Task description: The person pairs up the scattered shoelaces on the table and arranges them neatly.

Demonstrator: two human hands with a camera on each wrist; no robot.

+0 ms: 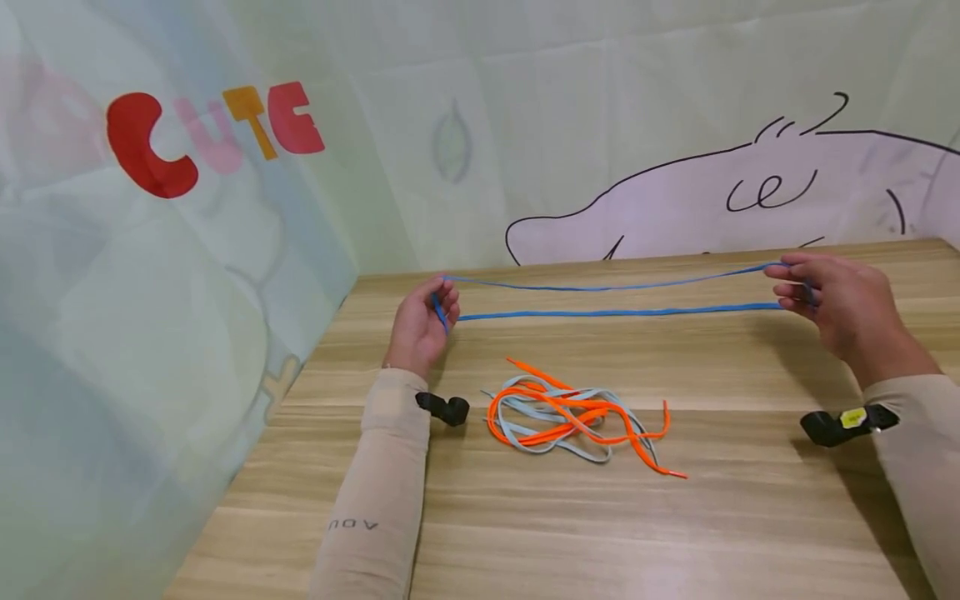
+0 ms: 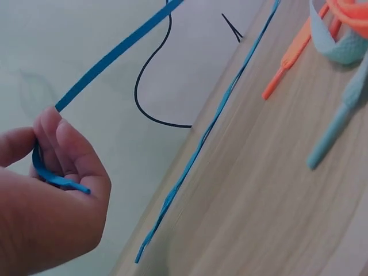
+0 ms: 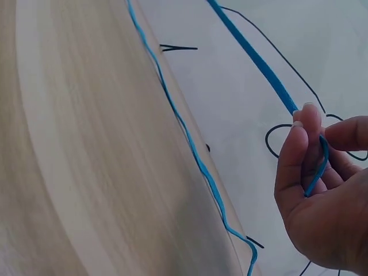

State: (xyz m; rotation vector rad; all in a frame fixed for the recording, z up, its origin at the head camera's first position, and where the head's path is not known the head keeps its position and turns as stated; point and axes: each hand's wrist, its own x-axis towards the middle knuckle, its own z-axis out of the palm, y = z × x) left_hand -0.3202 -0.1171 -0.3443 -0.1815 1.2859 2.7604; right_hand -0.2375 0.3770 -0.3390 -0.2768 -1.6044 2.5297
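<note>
A blue shoelace [image 1: 592,288] spans the space between my two hands above the table, sagging slightly in the middle. My left hand [image 1: 422,327] pinches it near one end, and its short tipped tail [image 2: 72,184] lies across the palm in the left wrist view. Near the other end, my right hand [image 1: 851,304] pinches the same lace between thumb and fingers; a short tail [image 3: 317,172] hangs over the palm. Below it, a second blue shoelace [image 1: 615,313] lies stretched almost straight on the table, close to the far edge.
Nearer me on the wooden table [image 1: 570,533] lies a loose tangle of orange shoelace [image 1: 547,397] and pale grey-blue shoelace [image 1: 585,454]. A printed cloth backdrop [image 1: 480,100] rises behind the table and along its left side.
</note>
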